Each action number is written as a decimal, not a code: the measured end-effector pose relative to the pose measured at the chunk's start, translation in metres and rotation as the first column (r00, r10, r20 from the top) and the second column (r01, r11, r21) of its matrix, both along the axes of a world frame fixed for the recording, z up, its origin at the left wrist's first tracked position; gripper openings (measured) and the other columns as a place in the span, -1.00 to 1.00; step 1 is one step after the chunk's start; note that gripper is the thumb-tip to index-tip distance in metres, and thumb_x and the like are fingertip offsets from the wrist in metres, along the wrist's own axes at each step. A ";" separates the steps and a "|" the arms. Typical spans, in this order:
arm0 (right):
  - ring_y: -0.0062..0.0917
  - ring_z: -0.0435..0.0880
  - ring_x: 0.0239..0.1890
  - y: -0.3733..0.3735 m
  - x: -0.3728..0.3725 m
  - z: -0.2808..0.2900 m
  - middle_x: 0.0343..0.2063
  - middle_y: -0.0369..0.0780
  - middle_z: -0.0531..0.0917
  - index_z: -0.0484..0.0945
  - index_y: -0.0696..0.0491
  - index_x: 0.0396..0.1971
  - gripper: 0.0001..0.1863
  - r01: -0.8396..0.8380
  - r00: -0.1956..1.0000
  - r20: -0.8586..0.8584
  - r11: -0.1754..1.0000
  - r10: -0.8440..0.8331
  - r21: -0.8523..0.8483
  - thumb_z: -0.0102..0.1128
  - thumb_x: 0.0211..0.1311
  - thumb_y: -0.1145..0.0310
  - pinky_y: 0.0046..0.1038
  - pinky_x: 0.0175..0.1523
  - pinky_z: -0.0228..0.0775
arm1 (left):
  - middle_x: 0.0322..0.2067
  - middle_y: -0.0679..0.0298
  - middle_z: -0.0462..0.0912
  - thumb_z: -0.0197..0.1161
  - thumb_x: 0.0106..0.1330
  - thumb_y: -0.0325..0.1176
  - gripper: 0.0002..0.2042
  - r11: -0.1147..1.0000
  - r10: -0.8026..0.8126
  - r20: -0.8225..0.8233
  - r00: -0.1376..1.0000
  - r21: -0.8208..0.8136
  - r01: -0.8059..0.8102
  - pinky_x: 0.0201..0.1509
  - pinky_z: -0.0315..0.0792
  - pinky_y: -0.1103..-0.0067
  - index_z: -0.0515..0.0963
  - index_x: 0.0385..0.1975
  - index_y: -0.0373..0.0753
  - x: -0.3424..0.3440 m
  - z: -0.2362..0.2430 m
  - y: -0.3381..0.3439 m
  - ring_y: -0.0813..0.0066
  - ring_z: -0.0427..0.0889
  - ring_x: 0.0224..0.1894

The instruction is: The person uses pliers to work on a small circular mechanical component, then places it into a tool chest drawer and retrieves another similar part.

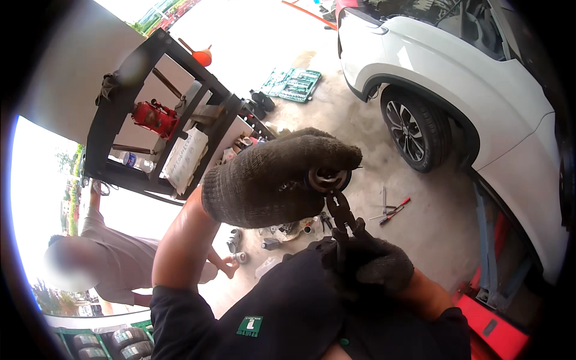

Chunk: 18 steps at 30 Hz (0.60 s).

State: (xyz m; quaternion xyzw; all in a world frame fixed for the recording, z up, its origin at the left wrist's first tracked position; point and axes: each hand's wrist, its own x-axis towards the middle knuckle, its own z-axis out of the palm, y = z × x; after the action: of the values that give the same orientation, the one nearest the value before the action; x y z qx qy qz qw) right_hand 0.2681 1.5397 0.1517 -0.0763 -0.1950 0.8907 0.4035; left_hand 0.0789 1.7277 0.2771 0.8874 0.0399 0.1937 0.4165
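Note:
My left hand (270, 174), in a dark knit work glove at the middle of the view, is closed around a round metal part (330, 180) with a ringed opening that faces right. Below it my right hand (378, 267), also gloved and closed, grips dark pliers (341, 213), whose tips are at the lower edge of the ringed part. I cannot tell whether the tips are inside it. Much of the part is hidden by my left glove.
A black press frame (159, 42) with a red jack (155, 119) stands left; a co-worker (123, 258) bends below it. A white car (432, 66) on a red lift (489, 327) is right. An open green toolkit (291, 84) and loose tools (393, 210) lie on the floor.

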 end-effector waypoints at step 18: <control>-0.52 0.66 0.00 0.049 -0.009 0.034 0.02 -0.19 0.62 0.30 0.14 0.36 -0.35 0.770 0.607 0.029 0.596 -0.794 0.227 0.22 0.27 0.69 -0.43 0.10 0.57 | 0.07 0.08 0.67 0.68 -0.04 -0.29 -0.23 0.941 0.338 0.024 0.941 -0.032 -0.337 0.19 0.52 0.36 0.52 0.26 -0.26 0.006 -0.018 -0.031 0.18 0.67 0.13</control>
State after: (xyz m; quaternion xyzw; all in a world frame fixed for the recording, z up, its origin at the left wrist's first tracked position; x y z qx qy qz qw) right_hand 0.2589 1.5889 0.1862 -0.1716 -0.2513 0.5930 0.7455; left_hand 0.0849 1.6965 0.2590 0.8585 0.1879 0.2748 0.3900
